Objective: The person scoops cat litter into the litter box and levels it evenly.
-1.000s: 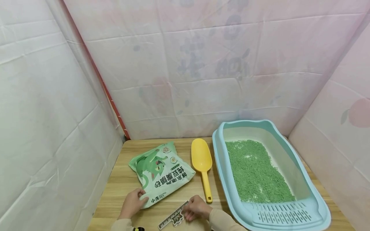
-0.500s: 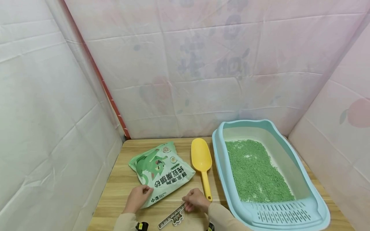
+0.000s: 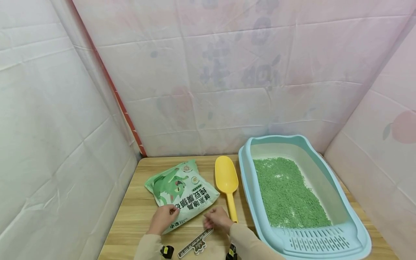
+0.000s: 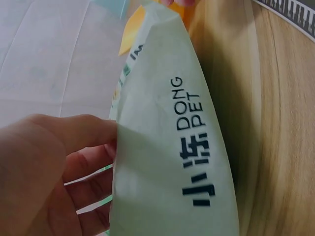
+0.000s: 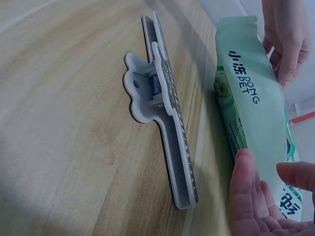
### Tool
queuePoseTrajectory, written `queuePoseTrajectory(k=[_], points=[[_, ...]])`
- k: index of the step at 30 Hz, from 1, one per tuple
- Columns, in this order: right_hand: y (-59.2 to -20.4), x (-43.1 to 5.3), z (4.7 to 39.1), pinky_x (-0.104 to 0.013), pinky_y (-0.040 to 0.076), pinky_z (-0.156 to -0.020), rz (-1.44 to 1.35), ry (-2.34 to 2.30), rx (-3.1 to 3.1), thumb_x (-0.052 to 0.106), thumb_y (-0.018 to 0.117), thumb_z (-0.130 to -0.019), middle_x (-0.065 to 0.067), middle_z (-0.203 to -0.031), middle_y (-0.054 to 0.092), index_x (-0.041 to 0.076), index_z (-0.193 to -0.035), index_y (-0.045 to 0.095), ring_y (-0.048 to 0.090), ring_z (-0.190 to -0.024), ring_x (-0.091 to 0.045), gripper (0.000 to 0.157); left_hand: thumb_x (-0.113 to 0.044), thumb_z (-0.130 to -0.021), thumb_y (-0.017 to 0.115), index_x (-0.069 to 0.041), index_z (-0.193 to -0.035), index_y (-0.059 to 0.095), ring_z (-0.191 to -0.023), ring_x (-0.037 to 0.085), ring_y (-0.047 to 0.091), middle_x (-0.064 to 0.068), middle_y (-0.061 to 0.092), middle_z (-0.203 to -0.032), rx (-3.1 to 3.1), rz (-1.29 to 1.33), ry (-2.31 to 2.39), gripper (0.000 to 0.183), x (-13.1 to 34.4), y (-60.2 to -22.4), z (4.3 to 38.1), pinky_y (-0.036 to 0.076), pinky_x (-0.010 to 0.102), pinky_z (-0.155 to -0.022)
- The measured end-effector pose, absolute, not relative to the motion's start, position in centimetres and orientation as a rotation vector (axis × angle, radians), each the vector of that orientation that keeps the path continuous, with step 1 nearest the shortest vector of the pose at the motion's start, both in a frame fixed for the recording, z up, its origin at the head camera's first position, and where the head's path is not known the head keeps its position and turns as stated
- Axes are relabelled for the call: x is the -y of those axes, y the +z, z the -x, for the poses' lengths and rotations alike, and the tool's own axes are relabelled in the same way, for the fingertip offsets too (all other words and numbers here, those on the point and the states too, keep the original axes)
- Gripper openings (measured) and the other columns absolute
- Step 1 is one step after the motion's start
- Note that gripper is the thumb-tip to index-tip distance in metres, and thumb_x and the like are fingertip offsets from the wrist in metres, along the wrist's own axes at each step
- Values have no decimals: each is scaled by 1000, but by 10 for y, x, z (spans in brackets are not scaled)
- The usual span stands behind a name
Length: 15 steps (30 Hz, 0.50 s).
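Observation:
A pale green bag of cat litter (image 3: 182, 191) lies on the table, printed with a green cat. At its near end my left hand (image 3: 165, 218) pinches the folded edge; in the left wrist view the thumb is at this edge and the other fingers are partly hidden behind it. My right hand (image 3: 218, 217) is at the bag's near right corner. In the right wrist view its thumb (image 5: 298, 175) and fingers (image 5: 244, 184) stand apart around the edge. A long clip (image 3: 196, 243) with a piano-key pattern lies on the table just below the right hand.
A yellow scoop (image 3: 226, 177) lies right of the bag, its handle end close to my right hand. Further right stands a light blue litter box (image 3: 245, 187) with green pellets (image 3: 286, 195) inside. Pale cloth walls (image 3: 227, 72) enclose the wooden table (image 3: 130, 213).
My left hand has moved right and forward along the bag's near edge. My right hand has come off the clip and moved up to the bag's corner. The clip stays put.

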State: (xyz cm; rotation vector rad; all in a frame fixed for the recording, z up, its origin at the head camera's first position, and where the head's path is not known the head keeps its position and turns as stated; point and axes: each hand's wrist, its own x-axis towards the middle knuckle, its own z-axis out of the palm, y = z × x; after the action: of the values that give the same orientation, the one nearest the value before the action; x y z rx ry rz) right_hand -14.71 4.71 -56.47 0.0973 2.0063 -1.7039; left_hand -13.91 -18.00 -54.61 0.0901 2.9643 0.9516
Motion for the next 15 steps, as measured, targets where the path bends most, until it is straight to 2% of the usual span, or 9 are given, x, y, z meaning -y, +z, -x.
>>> queuePoseTrajectory(k=[10,15], points=[[-574,-39,153,-29,58,-57,-127,-1726,-1992,13,57,-95,-27,-80,71,-16,-93,62,62,-51,-7,30,-21,-82,72,-15,-74,69,-61,0,51,-5,66,-69,-2887,-227,975,11,176,-541,140,41,19,-57],[-571,-36,154,-29,58,-57,-157,-1759,-1962,18,57,-96,-27,-81,71,-12,-95,59,63,-52,-8,30,-23,-79,76,-15,-74,69,-59,-1,50,-6,66,-68,-2869,-265,975,12,173,-537,139,41,19,-57]])
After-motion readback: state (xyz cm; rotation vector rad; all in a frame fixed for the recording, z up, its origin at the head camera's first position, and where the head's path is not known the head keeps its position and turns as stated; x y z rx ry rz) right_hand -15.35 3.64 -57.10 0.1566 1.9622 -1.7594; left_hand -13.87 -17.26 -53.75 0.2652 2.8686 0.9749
